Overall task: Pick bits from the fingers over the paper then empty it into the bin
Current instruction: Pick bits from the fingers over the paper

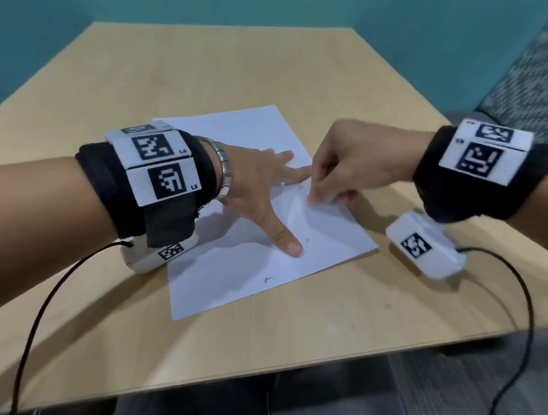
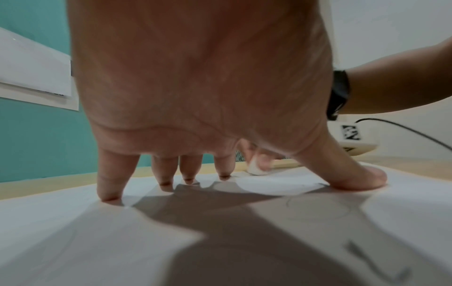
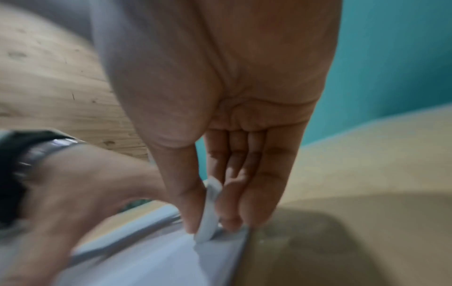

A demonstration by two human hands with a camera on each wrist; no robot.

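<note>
**Left hand flat on the sheet, right hand pinching its right edge**

Your left hand (image 1: 253, 183) lies spread on the white paper sheet (image 1: 225, 271), fingers straight and splayed, grasping nothing. In the left wrist view the fingertips (image 2: 110, 195) and the thumb press down on the paper, with the palm arched above it.

Your right hand (image 1: 348, 161) comes in from the right and pinches the sheet at its right edge, just beside your left index finger. In the right wrist view the thumb sits on one side and the fingers (image 3: 232, 212) on the other, with a raised fold of the paper (image 3: 208, 216) caught between them. That view is blurred, so finer detail of the hold cannot be told.

The sheet lies on the light wooden table (image 1: 137, 72), about in its middle, turned at a slant to the near edge. A few small dark marks (image 1: 268, 279) show on its near part; whether they are bits or pen strokes cannot be told.

A metal bracelet (image 1: 224, 168) circles your left wrist, beside the black wrist strap (image 1: 104, 194). Black cables (image 1: 37, 324) trail off toward the near edge on both sides.
</note>
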